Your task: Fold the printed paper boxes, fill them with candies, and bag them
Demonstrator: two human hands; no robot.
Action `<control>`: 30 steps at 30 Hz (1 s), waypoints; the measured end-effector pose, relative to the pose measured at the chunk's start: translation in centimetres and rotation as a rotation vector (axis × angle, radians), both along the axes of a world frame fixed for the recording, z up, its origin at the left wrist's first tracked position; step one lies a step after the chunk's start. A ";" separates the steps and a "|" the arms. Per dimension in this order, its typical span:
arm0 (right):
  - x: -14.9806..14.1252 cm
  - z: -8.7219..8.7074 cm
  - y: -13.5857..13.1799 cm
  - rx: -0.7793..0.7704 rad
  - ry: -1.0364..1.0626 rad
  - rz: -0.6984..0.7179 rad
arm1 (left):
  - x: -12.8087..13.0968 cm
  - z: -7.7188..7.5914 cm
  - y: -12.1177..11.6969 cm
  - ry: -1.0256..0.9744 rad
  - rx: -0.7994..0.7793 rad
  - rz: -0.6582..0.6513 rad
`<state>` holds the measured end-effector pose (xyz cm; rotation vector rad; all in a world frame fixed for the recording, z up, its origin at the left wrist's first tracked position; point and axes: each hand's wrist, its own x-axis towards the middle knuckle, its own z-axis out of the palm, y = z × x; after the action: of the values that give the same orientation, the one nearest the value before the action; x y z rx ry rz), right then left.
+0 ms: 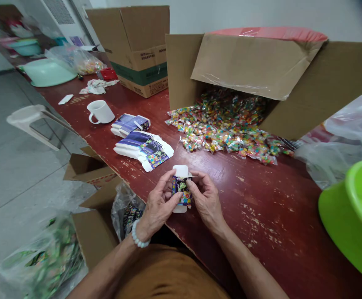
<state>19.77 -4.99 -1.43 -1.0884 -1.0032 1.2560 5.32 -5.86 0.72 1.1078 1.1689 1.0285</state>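
Both hands are clamped on a small white card box with a colourful printed panel [181, 189], held upright just above the table edge at lower centre: the left hand [158, 205] grips its left side, and the right hand [205, 199] pinches its upper right corner between thumb and fingers. A string of pale round beads [140, 235] circles the left wrist. Just beyond the hands, toward the centre of the frame, lie two loose stacks of flattened white-and-purple printed cartons [142, 148], the nearer stack close to the box. A white ceramic mug [100, 112] stands beyond them on the worn dark-red wooden table [262, 216]. To the right of centre, a heap of small, brightly coloured wrapped sweets [224, 126] spills from a brown cardboard carton lying on its side [246, 66]. A bright green plastic basin [352, 220] sits at the right edge, and a pale mint plastic basin [46, 72] rests at upper left. Below the table edge at lower left, a clear plastic bag of printed green packaging [43, 259] lies beside an open brown cardboard box [93, 236].
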 end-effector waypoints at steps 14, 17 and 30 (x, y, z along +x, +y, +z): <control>2.7 0.0 1.9 -0.115 0.028 0.218 | -0.2 0.0 1.0 -0.044 0.000 -0.074; 2.5 -0.1 1.5 0.008 -0.111 0.180 | -0.3 -0.4 0.9 -0.230 -0.148 -0.065; 2.2 0.4 1.2 0.004 -0.276 0.299 | 1.5 -0.9 1.1 -0.300 -0.469 -0.172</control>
<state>21.94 -3.74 -1.00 -1.1597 -1.4187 1.3616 6.78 -4.76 -0.20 0.6441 0.9843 0.7071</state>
